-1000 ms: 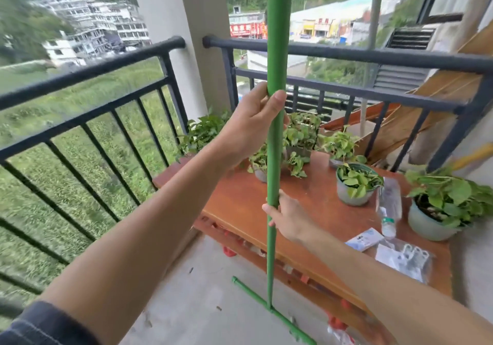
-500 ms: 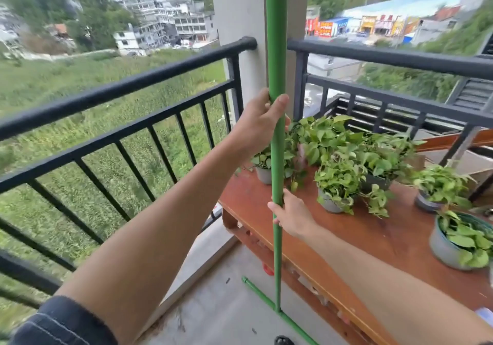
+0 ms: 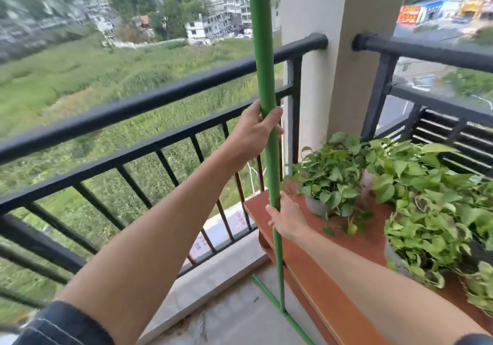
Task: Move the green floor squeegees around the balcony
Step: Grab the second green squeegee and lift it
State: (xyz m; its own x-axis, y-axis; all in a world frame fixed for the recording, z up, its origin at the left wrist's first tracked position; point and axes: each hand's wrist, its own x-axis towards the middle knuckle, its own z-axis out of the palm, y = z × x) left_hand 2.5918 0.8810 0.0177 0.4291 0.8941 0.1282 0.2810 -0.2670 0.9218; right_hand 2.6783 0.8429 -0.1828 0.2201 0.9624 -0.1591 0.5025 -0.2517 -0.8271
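green pole: squeegee (image 3: 266, 104), likely light, stiff, smooth; upright
left hand (image 3: 254, 131): wrapped round it, 12 o'clock
right hand (image 3: 286, 218): clasping lower, 6 o'clock
hold: mid-shaft, two hands apart

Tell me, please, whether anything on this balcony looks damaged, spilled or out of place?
Nothing stands out: both hands, left hand and right hand, hold the green squeegee upright, and the potted plants stand upright on the wooden table.

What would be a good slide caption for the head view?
Both hands, left above right, hold an upright green squeegee beside a black railing and potted plants.
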